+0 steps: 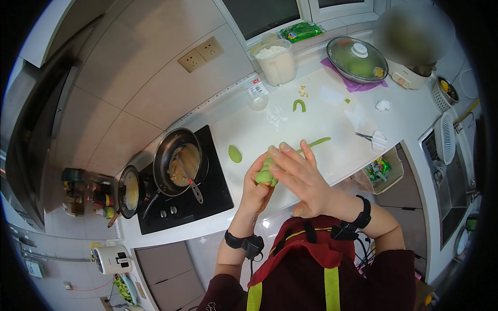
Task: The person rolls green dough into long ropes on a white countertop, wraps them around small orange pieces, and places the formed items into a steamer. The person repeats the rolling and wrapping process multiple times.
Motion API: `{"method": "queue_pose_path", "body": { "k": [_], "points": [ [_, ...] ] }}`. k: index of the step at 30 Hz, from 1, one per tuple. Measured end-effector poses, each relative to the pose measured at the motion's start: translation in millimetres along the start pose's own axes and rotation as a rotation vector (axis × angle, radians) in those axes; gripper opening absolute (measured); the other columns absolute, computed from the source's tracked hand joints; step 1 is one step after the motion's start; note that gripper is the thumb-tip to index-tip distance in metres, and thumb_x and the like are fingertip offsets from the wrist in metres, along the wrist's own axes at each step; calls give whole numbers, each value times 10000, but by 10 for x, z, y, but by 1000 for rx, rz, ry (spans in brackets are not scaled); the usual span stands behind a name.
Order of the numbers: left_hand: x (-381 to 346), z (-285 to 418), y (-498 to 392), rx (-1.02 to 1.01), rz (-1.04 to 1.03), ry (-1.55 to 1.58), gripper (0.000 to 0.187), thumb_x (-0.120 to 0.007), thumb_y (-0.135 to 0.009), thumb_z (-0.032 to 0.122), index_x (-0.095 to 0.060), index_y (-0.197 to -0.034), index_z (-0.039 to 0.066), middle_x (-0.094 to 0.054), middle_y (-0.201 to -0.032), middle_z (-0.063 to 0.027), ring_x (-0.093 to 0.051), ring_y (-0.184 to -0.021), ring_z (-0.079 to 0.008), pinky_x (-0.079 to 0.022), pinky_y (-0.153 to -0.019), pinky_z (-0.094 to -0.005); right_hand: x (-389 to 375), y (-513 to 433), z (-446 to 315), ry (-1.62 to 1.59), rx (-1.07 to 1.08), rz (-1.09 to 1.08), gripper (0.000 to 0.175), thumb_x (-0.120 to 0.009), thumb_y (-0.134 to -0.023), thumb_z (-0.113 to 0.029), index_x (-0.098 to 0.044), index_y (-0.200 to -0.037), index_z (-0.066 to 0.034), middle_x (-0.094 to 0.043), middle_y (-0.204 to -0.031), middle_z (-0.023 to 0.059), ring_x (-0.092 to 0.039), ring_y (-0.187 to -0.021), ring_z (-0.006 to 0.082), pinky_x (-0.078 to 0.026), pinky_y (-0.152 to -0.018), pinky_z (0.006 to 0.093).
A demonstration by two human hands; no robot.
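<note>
A shaped lump of green dough [263,177] is held in my left hand [252,196], above the edge of the white work mat [286,132]. My right hand [307,182] lies over the lump with its fingers stretched and spread; its fingertips partly hide the dough, and whether they press on it is not clear. Just beyond the fingers, a thin green dough strip [321,141] runs across the mat. To the left lies an oval green dough piece [234,154]. Farther back is a curved dough strip [299,105] beside small yellow bits [302,92].
Left is a black cooktop [186,210] with a frying pan [177,163] holding a spatula. At the back stand a flour container [277,66] and a lidded bowl [358,64]. White-handled scissors [378,141] lie right, above an open bin [383,173]. A sink [453,186] is far right.
</note>
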State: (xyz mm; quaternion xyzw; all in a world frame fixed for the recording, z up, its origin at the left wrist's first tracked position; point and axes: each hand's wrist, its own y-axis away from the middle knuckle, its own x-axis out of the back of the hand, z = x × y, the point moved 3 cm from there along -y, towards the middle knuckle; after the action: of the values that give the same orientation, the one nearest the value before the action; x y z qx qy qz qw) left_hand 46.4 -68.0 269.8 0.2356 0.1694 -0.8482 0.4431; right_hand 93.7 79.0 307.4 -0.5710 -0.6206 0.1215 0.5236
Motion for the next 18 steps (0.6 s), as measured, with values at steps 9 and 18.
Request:
{"method": "queue_pose_path", "body": {
  "k": [9, 18],
  "points": [
    [-10, -6, -152, 11, -80, -17, 969, -838, -742, 424, -350, -1450, -23, -509, -1383, -90, -495, -1279, -191, -391, -1076, -347, 70, 95, 71, 96, -26, 43, 824, -290, -940, -671, -399, -1446, -30, -328, -1526, 217, -268, -1422, 416, -87, -1134, 596],
    [-92, -400, -542, 87, -111, -55, 777, -774, -797, 248, -401, -1425, -19, -547, -1328, -78, -541, -1195, -160, -433, -1007, -286, 314, 342, 220, 214, -280, -108, 803, -391, -936, -617, -347, -1457, -8, -283, -1543, 221, -236, -1439, 399, -97, -1143, 593]
  ]
}}
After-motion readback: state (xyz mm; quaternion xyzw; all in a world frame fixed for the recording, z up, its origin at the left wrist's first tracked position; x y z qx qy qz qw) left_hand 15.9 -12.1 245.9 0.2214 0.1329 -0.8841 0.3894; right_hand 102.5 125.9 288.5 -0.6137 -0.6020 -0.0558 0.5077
